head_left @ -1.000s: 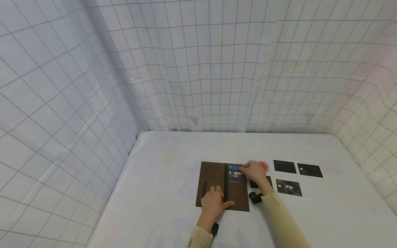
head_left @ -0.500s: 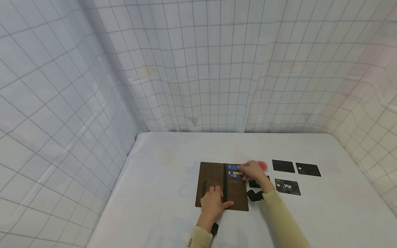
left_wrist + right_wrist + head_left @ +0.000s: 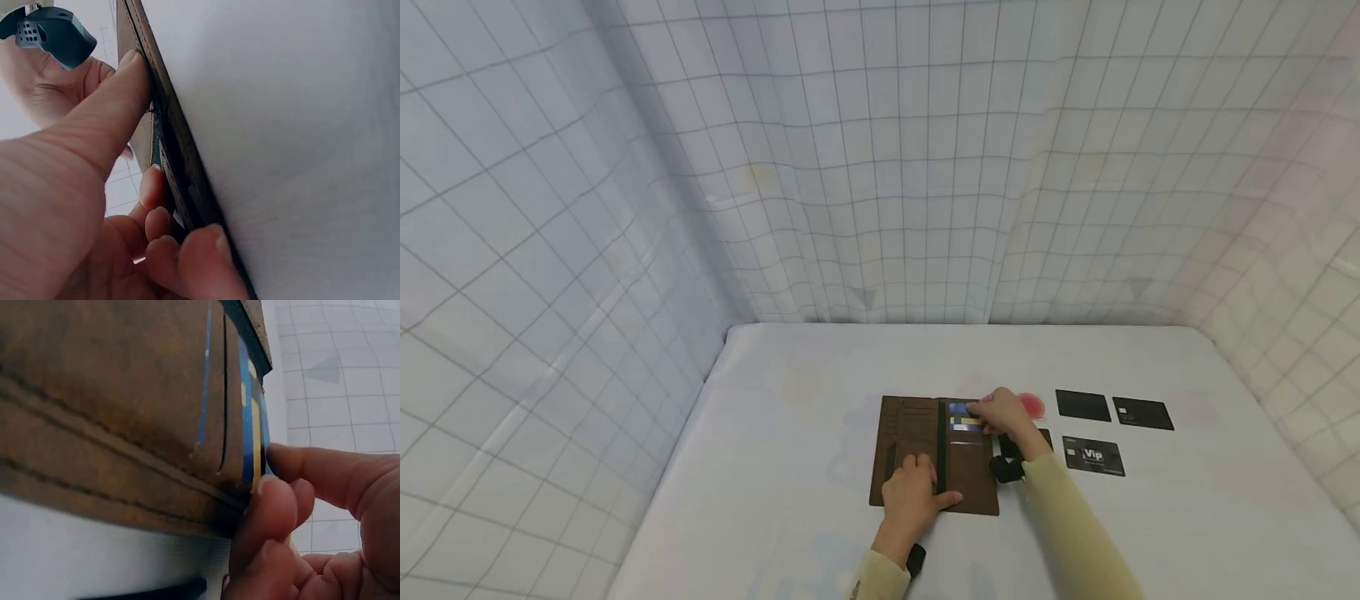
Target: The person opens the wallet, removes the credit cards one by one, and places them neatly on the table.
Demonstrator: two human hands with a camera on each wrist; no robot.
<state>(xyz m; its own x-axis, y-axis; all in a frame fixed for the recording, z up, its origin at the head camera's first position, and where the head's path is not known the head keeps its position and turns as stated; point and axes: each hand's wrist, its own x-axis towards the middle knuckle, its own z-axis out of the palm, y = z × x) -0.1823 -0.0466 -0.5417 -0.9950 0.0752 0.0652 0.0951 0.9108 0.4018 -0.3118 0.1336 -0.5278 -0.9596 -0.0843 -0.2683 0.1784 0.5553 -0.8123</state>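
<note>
White table (image 3: 775,467) | open brown wallet (image 3: 958,467) | dark cards (image 3: 1093,456) | round red patch (image 3: 1032,406)

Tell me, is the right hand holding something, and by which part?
Yes, seemingly a card in the wallet, by its right end; which one is unclear.

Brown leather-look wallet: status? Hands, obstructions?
Brown leather-look wallet lies open; left hand rests on it. Right hand pinches edge of its blue-and-yellow cards. In the way: only right hand, partly covering cards.
</note>
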